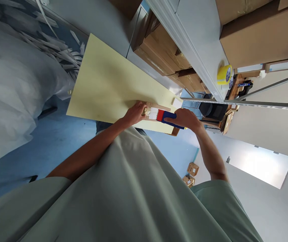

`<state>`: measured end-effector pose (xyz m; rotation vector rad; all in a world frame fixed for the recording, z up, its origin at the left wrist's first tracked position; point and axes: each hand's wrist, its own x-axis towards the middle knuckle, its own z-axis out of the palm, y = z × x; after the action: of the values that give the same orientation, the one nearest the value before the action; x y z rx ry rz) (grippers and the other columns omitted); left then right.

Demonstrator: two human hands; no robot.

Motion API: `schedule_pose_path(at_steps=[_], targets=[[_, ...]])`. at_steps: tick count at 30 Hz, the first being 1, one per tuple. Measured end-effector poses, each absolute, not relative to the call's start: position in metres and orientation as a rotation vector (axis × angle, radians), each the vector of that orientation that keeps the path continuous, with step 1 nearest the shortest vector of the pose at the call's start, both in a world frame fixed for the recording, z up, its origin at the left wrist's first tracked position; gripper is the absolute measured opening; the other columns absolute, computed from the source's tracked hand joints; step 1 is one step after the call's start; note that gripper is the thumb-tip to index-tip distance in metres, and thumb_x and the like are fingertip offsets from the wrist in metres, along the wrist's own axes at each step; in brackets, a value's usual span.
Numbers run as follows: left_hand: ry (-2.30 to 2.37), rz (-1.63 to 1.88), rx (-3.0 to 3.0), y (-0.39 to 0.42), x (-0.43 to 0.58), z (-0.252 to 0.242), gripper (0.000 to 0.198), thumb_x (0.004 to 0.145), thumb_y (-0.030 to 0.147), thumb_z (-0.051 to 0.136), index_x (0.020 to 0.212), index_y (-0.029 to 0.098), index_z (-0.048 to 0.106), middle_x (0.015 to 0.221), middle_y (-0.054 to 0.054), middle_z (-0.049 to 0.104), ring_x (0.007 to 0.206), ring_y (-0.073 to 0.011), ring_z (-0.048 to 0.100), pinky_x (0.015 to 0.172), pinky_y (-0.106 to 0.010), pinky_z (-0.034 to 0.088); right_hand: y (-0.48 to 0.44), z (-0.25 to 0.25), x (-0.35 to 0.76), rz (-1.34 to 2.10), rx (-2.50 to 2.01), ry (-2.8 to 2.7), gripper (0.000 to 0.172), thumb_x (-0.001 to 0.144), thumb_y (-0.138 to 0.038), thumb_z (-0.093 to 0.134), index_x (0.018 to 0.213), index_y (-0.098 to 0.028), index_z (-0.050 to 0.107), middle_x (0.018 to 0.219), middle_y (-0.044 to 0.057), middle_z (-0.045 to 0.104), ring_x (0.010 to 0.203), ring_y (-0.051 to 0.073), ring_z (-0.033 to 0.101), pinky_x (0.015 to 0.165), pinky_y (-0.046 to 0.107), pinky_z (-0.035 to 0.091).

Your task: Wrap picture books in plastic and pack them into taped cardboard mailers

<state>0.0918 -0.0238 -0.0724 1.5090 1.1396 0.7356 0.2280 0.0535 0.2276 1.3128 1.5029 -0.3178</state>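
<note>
Plainly, right grip (183, 118) clasping blue-red tape dispenser (168, 118), left grip (136, 113) pinching small carton (157, 106), white label (153, 113) unreadable.

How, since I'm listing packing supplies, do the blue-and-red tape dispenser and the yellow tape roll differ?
The tape dispenser is blue and red; the tape roll is yellow. The tape dispenser is long and gripped by the right hand; the tape roll is round and sits on the shelf. Both are brightly coloured.

Pale yellow tabletop (101, 74), on it a cardboard box (156, 105) and, nearby, a small white piece (177, 103).
</note>
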Motion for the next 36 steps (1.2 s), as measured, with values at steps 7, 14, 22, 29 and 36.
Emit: schedule_pose_path(at_steps=[7,14,22,29,36], targets=[[1.101,0.766,1.485,-0.017,0.082,-0.074,0.041,0.084,0.017,0.079,0.124,0.025,0.073,0.125,-0.009,0.069,0.110,-0.0274,0.070,0.108,-0.044,0.061,0.061,0.180,0.283,-0.414,1.365,1.538,0.078,0.103,-0.086,0.058,0.113,-0.012,0.082,0.109,0.025,0.084,0.110,0.038,0.081,0.086,0.036,0.057],[1.210,0.723,1.395,-0.023,0.083,-0.065,0.042,0.084,0.023,0.079,0.126,0.024,0.073,0.123,-0.008,0.069,0.103,-0.0229,0.071,0.102,-0.041,0.064,0.067,0.134,0.314,-0.551,1.340,1.663,0.070,0.105,-0.075,0.066,0.128,-0.011,0.079,0.113,0.025,0.084,0.114,0.038,0.080,0.093,0.038,0.058],[1.637,0.759,1.071,-0.040,0.116,-0.057,0.054,0.083,0.046,0.095,0.121,0.026,0.063,0.106,-0.004,0.071,0.100,-0.0218,0.072,0.095,-0.039,0.065,0.072,0.107,0.345,-0.727,1.300,1.821,0.058,0.107,-0.065,0.063,0.134,-0.016,0.078,0.125,0.022,0.083,0.120,0.038,0.078,0.094,0.038,0.057],[2.047,0.765,1.031,-0.045,0.156,-0.063,0.044,0.098,0.063,0.079,0.109,0.022,0.070,0.113,-0.010,0.068,0.098,-0.0230,0.068,0.097,-0.040,0.059,0.073,0.095,0.356,-0.835,1.261,1.924,0.056,0.108,-0.062,0.062,0.133,-0.015,0.080,0.128,0.023,0.082,0.122,0.038,0.077,0.093,0.039,0.058],[2.126,0.717,1.076,-0.040,0.161,-0.054,0.034,0.099,0.054,0.077,0.089,0.022,0.073,0.103,-0.008,0.066,0.097,-0.0233,0.066,0.096,-0.037,0.057,0.076,0.094,0.362,-0.901,1.256,1.970,0.055,0.108,-0.062,0.065,0.131,-0.015,0.081,0.126,0.023,0.083,0.116,0.038,0.079,0.089,0.039,0.060]])
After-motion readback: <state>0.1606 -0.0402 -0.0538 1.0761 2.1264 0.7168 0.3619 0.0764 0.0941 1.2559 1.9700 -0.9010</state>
